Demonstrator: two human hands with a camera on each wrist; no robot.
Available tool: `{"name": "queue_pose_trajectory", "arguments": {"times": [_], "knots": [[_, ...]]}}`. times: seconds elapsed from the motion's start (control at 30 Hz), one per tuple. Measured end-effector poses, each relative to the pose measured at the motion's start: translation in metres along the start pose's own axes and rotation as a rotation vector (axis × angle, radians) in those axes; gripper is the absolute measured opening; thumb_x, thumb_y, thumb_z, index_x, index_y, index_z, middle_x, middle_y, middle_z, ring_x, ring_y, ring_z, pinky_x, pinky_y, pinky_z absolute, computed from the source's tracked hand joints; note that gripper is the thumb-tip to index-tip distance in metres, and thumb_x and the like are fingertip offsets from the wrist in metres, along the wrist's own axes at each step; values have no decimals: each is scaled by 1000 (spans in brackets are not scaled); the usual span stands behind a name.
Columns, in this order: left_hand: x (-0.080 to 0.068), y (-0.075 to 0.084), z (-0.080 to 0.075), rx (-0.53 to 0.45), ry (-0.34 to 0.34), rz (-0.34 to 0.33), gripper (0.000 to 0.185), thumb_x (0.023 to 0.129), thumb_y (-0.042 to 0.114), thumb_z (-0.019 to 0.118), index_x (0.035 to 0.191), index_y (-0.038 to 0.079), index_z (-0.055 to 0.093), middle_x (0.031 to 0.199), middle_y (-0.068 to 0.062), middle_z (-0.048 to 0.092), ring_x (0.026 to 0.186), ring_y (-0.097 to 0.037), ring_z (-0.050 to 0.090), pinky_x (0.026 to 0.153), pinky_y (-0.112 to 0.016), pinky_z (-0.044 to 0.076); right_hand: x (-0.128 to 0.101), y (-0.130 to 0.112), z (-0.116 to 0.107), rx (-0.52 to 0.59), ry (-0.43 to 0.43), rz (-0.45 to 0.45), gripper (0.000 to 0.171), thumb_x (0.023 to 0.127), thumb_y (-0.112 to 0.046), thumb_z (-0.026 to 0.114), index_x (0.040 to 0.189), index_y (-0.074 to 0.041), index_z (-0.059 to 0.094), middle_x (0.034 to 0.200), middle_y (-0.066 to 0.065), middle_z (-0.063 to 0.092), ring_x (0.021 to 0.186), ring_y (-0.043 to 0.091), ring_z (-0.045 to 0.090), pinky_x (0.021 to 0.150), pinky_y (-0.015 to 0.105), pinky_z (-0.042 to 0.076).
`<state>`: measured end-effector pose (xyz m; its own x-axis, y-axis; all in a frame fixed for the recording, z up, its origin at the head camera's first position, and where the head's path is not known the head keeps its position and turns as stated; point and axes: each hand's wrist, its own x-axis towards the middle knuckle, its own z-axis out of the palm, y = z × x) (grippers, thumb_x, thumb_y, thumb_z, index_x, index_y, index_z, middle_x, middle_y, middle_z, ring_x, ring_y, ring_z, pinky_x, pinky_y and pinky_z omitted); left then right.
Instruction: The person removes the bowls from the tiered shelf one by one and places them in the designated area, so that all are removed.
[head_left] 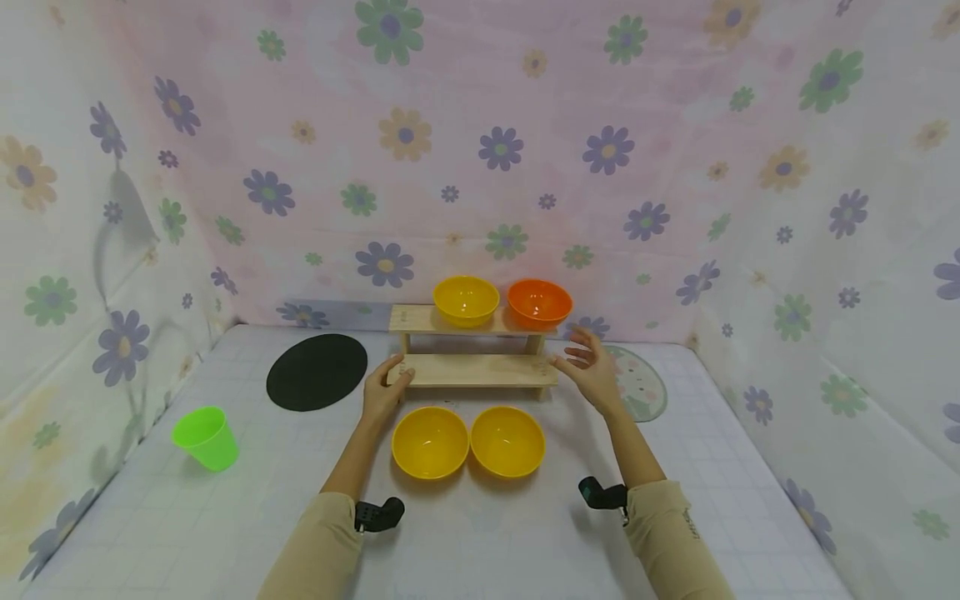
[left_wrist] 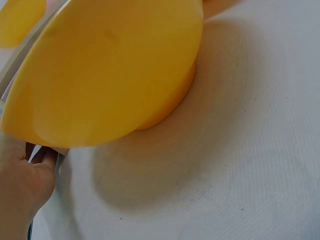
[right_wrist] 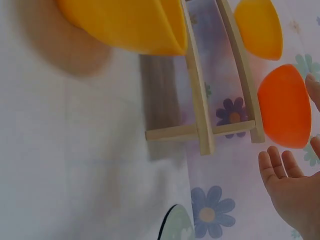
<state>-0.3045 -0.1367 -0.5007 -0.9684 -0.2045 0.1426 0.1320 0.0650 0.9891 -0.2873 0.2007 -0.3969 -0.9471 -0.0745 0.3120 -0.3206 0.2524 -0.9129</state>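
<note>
A two-tier wooden shelf [head_left: 474, 371] stands at the back of the table. My left hand [head_left: 382, 396] grips the left end of its lower board; in the left wrist view a yellow bowl [left_wrist: 110, 75] hides the fingertips. My right hand [head_left: 592, 375] is beside the shelf's right end, fingers spread and thumb close to the lower board. On the top board sit a yellow bowl [head_left: 466, 302] and, to its right, an orange bowl [head_left: 539, 304]. The right wrist view has the open right hand [right_wrist: 292, 185] near the orange bowl [right_wrist: 286, 110].
Two yellow bowls stand side by side before the shelf, a left one [head_left: 431, 443] and a right one [head_left: 507, 442]. A black round mat [head_left: 317, 372] lies at left, a green cup [head_left: 207, 438] nearer. A pale patterned mat [head_left: 641, 385] lies behind my right hand. Flowered cloth [head_left: 465, 192] hangs behind.
</note>
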Motion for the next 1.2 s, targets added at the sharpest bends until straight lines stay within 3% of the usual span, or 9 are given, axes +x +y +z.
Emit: {"name": "queue_pose_trajectory", "arguments": {"times": [0.07,0.13,0.2,0.3,0.37,0.5,0.73,0.97,1.2], "knots": [[0,0,0,-6,-1,-6,47,88,10,65,130,-4,52,142,-20,43,90,-12,58,70,-15,48,5,-2,-1,5,7,16,70,83,-3,69,142,3,31,135,31,37,118,49,43,100,55,37],[-1,2,-1,-22,-5,-10,47,88,10,65,130,-4,52,142,-20,43,71,-6,51,53,-13,41,11,-5,-2,9,12,33,74,83,-4,69,144,1,28,137,31,35,119,48,43,101,54,38],[-3,8,-1,-55,-14,-12,46,88,7,65,130,-7,51,142,-22,42,70,-9,49,47,-14,37,17,-5,-3,16,13,53,76,83,-4,69,146,-2,26,140,30,33,120,47,43,101,54,38],[-9,23,-3,-64,-26,-10,46,88,3,63,130,-11,49,142,-26,39,103,-20,50,55,-11,41,27,-4,-5,27,-7,88,80,83,-6,69,149,-6,22,144,29,28,123,45,40,101,53,38],[-10,26,-3,-66,-32,-11,46,88,2,62,130,-11,48,143,-26,37,108,-23,50,56,-10,41,35,3,-7,16,-26,94,82,83,-8,69,149,-8,20,145,28,26,125,45,39,101,54,37],[-4,9,-2,-33,-15,-14,46,89,7,64,131,-6,50,145,-20,39,78,-10,51,50,-12,37,52,23,-9,-19,-56,101,89,82,-18,73,151,-14,17,149,25,25,128,43,37,102,54,37],[2,-3,-2,-17,-16,15,47,89,9,65,131,-6,50,144,-21,39,129,-28,39,79,-8,41,64,10,-8,-35,-129,94,87,83,-18,72,150,-7,18,149,23,27,128,46,36,101,56,37],[1,-2,-1,-13,-12,14,47,88,8,65,130,-7,51,143,-22,41,134,-32,35,107,-38,35,64,-3,-3,-75,-157,112,80,84,-16,69,148,-1,21,146,23,30,124,43,39,101,50,39],[1,1,-3,-3,-14,-9,46,87,9,66,129,-4,53,143,-19,41,131,-30,39,104,-41,38,67,-2,-2,-57,-129,109,77,85,-13,69,146,4,24,144,25,33,125,42,39,102,50,38]]}}
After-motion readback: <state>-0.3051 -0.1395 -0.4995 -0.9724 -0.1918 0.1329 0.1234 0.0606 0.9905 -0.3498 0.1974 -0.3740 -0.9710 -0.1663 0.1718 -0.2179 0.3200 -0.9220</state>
